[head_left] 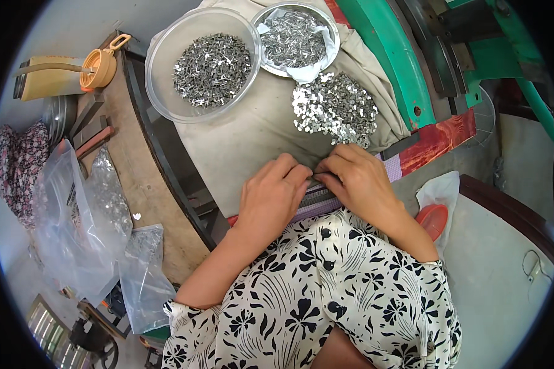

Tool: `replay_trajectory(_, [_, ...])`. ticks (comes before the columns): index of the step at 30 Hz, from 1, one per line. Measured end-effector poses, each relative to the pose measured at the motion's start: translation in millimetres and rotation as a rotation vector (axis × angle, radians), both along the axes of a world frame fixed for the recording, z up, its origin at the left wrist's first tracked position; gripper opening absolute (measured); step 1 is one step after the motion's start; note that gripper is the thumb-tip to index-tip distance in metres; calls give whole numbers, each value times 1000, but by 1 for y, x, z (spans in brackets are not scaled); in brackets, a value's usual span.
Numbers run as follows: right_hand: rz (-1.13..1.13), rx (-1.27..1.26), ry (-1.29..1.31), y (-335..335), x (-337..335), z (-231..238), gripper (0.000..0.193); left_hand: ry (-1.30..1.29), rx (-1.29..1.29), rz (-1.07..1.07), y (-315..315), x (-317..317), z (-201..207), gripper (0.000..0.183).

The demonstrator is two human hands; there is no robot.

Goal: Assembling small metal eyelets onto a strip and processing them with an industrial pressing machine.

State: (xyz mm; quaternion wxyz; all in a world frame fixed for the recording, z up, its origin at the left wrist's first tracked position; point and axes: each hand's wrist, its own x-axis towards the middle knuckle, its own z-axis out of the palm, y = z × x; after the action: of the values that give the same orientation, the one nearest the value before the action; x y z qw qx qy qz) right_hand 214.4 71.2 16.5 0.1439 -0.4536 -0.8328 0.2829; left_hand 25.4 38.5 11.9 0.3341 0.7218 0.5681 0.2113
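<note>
My left hand (272, 189) and my right hand (360, 181) meet close together over the near part of a grey-beige cloth (221, 150). Both have their fingers drawn into a pinch, thumb against fingertips. What they hold, if anything, is too small and too covered to name. Just beyond my right hand lies a loose pile of small shiny metal discs and parts (337, 111). Farther off stands a round metal bowl (335, 51) lined with white material and filled with thin metal pins (292, 40). Left of it is a clear plastic tub (159, 77) of small dark metal pieces (212, 71).
A green metal machine frame (385, 58) rises at the right. On the left, a wooden table (138, 141) bears clear plastic bags (74, 215), a red-handled tool (95, 141) and a bottle with an orange lid (98, 69). A red round object (433, 220) lies low at right.
</note>
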Motion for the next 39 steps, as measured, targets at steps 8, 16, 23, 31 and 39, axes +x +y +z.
replay_trajectory(8, [-4,31,-74,-2,-1,4,15,6,-55,-20,4,2,-1,15])
replay_trajectory(16, [55,24,-147,5,7,6,15,2,-41,-44,11,4,-4,11])
replay_trajectory(23, [-22,-7,20,7,20,10,15,21,-60,-30,13,7,0,11])
replay_trajectory(31, [-114,214,98,35,16,22,16,11,-48,-104,10,2,6,10])
replay_trajectory(39, [9,484,-106,107,-24,6,43,36,-139,-105,11,-6,12,11])
